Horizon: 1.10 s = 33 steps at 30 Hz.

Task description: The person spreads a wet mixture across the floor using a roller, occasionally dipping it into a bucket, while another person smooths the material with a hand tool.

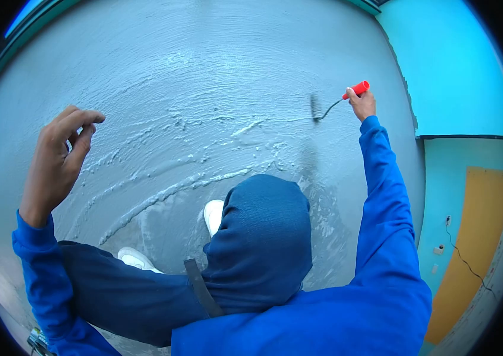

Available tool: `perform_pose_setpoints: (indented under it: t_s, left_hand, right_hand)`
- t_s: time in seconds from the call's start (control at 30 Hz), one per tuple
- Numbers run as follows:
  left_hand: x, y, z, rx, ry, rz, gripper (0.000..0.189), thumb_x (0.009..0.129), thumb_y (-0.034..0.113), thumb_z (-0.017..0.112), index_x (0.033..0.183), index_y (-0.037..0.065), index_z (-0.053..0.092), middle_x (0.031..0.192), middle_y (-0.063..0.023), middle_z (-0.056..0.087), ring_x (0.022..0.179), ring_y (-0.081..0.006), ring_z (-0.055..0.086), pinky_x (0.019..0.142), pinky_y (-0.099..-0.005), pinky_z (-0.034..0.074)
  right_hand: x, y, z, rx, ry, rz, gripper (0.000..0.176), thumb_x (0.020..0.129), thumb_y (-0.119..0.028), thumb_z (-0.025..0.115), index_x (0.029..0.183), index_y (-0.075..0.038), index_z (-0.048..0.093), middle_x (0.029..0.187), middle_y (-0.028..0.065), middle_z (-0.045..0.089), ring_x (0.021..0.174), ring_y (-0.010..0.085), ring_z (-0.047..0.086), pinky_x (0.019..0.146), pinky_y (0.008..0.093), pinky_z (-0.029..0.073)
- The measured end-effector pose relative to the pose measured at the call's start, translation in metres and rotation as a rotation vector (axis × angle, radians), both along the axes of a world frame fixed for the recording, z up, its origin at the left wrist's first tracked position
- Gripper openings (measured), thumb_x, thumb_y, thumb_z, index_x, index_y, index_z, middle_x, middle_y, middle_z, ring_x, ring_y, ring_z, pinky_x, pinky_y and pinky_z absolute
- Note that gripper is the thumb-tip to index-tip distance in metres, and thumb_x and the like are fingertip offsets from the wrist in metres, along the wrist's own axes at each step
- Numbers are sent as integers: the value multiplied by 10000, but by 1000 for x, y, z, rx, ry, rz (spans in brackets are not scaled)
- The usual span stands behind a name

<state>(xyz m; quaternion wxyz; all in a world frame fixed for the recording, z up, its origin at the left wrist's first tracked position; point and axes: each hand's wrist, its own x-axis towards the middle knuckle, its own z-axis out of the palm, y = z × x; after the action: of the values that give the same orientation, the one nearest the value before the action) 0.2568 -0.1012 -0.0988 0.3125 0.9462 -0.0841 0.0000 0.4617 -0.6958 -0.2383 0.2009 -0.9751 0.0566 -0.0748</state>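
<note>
Right hand (363, 105) clamping fingers around red-handled roller (357, 89). Roller head (315, 107) sitting just beyond fingertips, touching wet grey floor (204, 77). Left hand (55, 157) hovering empty above floor, fingers loosely curling, slightly apart.

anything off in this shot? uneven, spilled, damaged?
Yes: the coat on the grey floor is uneven. Raised curved ridges run across the middle, left of the roller held in the right hand, while the far area looks smoother. White shoes stand on a glossy patch. No spill or damage visible.
</note>
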Motion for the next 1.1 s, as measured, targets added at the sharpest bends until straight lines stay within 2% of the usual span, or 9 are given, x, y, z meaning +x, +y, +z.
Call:
perform_pose_setpoints:
  t_s: [0.07,0.13,0.2,0.37,0.7,0.77,0.9,0.93,1.1]
  left_hand:
    - [2,-3,-1,-8,11,-1,153,859,-13,509,968,-12,616,772,-74,542,650,-138,462,584,-278,381]
    - [1,-4,-3,-26,24,-2,178,859,-14,497,987,-3,619,762,-52,520,646,-114,430,574,-264,356]
    - [2,-6,0,-17,12,-10,153,858,-14,510,970,-14,615,773,-78,542,648,-142,465,583,-280,382]
    - [2,0,-2,-23,-30,-37,147,861,-10,510,964,-12,614,785,-84,553,647,-150,477,581,-284,389]
    - [-17,20,3,-56,-120,-55,155,880,27,520,980,23,637,781,-51,570,618,-121,461,515,-264,348]
    - [-19,23,3,-55,-126,-52,157,880,24,519,982,27,639,787,-52,573,623,-118,459,521,-262,350]
    - [-20,23,7,-78,-136,-50,155,877,15,522,979,25,637,786,-52,565,638,-116,450,538,-259,350]
    - [-20,23,6,-63,-128,-44,154,875,11,524,979,22,636,786,-50,561,640,-115,448,542,-258,350]
    - [-10,18,-1,-30,-82,-39,147,866,-1,526,974,2,625,775,-52,539,638,-112,440,556,-260,358]
  right_hand:
    - [4,-13,-5,-153,-37,4,348,780,-363,652,783,-16,658,704,162,654,679,299,649,653,403,496]
    - [0,-14,-17,-201,-74,41,342,770,-363,658,795,-23,640,711,167,649,684,299,647,653,413,492]
    - [-10,5,-21,-218,-65,91,309,776,-341,660,811,-39,605,687,163,625,655,282,632,628,405,479]
    - [-65,111,-9,71,-65,262,227,805,-264,651,777,-45,598,606,123,574,553,245,573,553,352,455]
    - [-111,331,12,414,46,569,234,789,-270,656,780,-37,638,616,108,601,559,224,594,556,343,465]
    - [-109,350,-1,538,98,593,228,816,-250,655,810,-22,641,636,68,612,580,152,587,551,286,467]
    - [-103,335,-10,749,280,440,243,826,-242,664,841,-1,642,658,46,617,591,104,578,537,235,463]
    - [-102,318,-9,748,276,407,277,815,-275,654,821,2,652,648,53,618,582,110,573,541,265,455]
    - [-93,182,-1,694,214,209,247,824,-250,662,848,-6,640,652,51,616,561,102,564,523,250,454]
